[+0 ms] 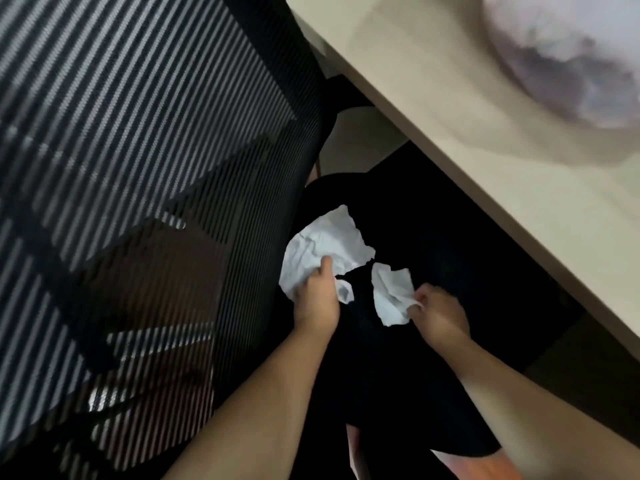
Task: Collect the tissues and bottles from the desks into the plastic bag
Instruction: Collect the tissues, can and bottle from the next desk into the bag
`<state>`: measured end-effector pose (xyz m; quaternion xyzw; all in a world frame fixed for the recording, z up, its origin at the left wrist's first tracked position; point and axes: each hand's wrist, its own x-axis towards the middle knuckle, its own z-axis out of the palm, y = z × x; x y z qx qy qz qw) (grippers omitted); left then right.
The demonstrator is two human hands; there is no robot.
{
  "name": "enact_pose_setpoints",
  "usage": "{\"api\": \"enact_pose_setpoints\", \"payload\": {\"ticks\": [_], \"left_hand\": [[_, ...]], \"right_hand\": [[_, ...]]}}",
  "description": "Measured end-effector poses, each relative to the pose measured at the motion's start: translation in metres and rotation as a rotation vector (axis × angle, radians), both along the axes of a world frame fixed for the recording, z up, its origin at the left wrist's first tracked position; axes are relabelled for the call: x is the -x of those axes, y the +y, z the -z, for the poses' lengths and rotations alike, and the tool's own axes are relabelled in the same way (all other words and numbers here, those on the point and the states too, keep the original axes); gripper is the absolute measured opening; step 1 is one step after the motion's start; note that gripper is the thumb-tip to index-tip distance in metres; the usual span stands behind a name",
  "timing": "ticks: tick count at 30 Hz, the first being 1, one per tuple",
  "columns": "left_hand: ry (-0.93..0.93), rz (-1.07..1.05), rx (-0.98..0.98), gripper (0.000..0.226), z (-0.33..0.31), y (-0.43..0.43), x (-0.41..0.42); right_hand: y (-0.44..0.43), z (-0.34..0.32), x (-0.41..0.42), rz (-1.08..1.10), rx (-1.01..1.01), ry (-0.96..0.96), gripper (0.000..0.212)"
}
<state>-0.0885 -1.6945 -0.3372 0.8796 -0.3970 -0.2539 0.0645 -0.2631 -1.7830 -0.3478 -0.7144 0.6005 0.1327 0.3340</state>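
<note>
My left hand [317, 299] grips a large crumpled white tissue [325, 244] low in the gap between a chair and a desk. Just to the right, my right hand [438, 311] pinches a smaller crumpled white tissue [391, 292]. Both tissues hang over a black mass [415, 237] beneath them, which may be a black plastic bag, though I cannot tell for sure. No bottle shows in this view.
A black mesh office chair back [138, 168] fills the left side. A beige desk [485, 133] runs diagonally across the upper right, with a blurred white fluffy object [571, 57] lying on it. Reddish floor [467, 469] shows at the bottom.
</note>
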Motion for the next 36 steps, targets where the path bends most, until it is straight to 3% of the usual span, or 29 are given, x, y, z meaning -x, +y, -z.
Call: {"api": "enact_pose_setpoints", "payload": {"ticks": [4, 6, 10, 12, 14, 15, 20, 24, 28, 31, 34, 36], "left_hand": [[-0.095, 0.097, -0.198, 0.088, 0.003, -0.038, -0.025], [-0.082, 0.149, -0.234, 0.078, 0.008, -0.052, -0.025], [0.03, 0.082, -0.064, 0.036, 0.014, -0.057, -0.019], [0.052, 0.074, 0.038, 0.03, 0.018, -0.051, -0.02], [0.094, -0.001, 0.067, 0.026, 0.023, -0.044, -0.026], [0.126, -0.055, 0.063, 0.025, 0.024, -0.041, -0.028], [0.191, -0.105, -0.007, 0.029, -0.003, -0.025, -0.024], [0.186, -0.031, 0.051, 0.029, -0.062, -0.031, -0.029], [0.099, -0.049, 0.136, 0.027, -0.153, -0.065, -0.05], [0.002, -0.06, 0.348, 0.023, -0.229, -0.096, -0.069], [-0.054, -0.044, 0.553, 0.02, -0.303, -0.12, -0.073], [-0.091, -0.008, 0.645, 0.018, -0.339, -0.135, -0.071]], "right_hand": [[-0.002, 0.005, 0.005, -0.008, -0.004, 0.011, 0.017], [0.002, 0.005, 0.003, -0.046, 0.048, -0.012, 0.028], [0.008, 0.0, -0.016, -0.376, 0.144, -0.042, 0.083], [0.006, 0.009, -0.027, -0.605, 0.091, -0.054, 0.073], [0.002, 0.02, -0.035, -0.691, 0.075, -0.067, 0.032], [0.0, 0.021, -0.037, -0.694, 0.071, -0.093, 0.021], [-0.005, -0.014, -0.027, -0.512, 0.061, -0.041, 0.027], [-0.002, -0.068, -0.018, -0.368, 0.088, -0.159, 0.022], [-0.022, -0.157, -0.047, -0.287, 0.418, -0.519, 0.018], [-0.054, -0.248, -0.076, -0.189, 0.725, -0.836, 0.019], [-0.101, -0.339, -0.077, -0.002, 1.03, -0.972, 0.016], [-0.134, -0.382, -0.067, 0.183, 1.091, -0.994, 0.011]]}}
